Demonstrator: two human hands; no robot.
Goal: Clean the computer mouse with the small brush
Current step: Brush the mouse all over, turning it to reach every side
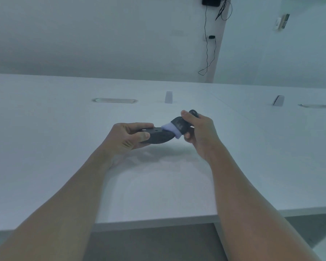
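Note:
My left hand (129, 137) holds a black computer mouse (158, 136) above the white table, tilted so its flat underside faces up. My right hand (198, 129) grips a small brush (179, 125) with a dark handle and pale bristles. The bristles rest on the right end of the mouse. Part of the brush handle is hidden inside my right fist, and my left fingers cover the mouse's left end.
The white table (158, 185) spreads under both arms, its front edge near the bottom of the view. Two oval cable grommets (114, 100) and two small white wedge-shaped stands (168, 97) sit at the back. Black cables (208, 53) hang on the wall behind.

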